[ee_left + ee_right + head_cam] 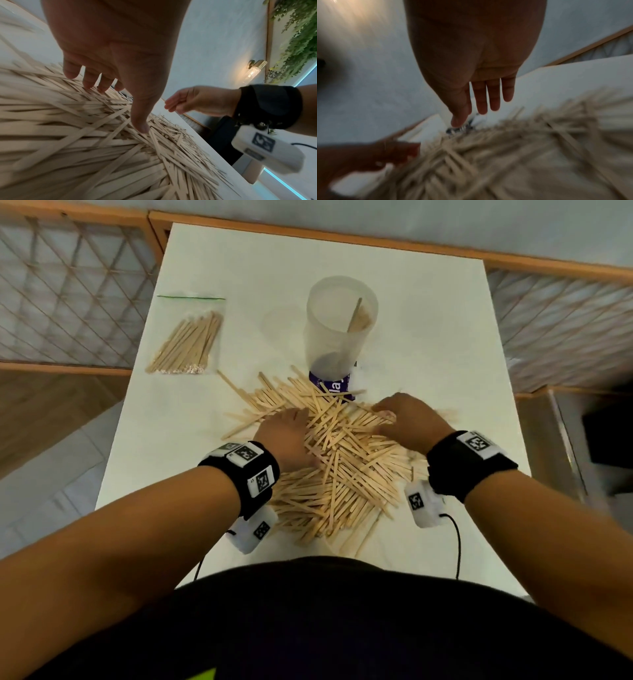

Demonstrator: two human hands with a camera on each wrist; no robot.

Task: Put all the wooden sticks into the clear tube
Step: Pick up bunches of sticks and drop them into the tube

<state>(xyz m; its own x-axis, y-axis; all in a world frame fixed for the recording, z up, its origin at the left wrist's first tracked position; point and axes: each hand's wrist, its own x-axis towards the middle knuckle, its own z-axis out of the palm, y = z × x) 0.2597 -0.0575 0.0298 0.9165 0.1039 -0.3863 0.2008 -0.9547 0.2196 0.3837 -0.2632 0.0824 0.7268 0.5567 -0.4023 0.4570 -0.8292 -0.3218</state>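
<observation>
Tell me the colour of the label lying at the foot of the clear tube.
Purple with white lettering, label; clearest in the head view.

1. A white table (428, 313) stands against a pale blue-grey wall (223, 40).
2. Wood-framed lattice panels (68, 296) flank it on both sides.
3. A lit glass wall lamp (254, 71) glows beside hanging green foliage (295, 40).

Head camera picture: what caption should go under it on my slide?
Both hands, left hand and right hand, spread over a heap of wooden sticks before the clear tube.
</observation>
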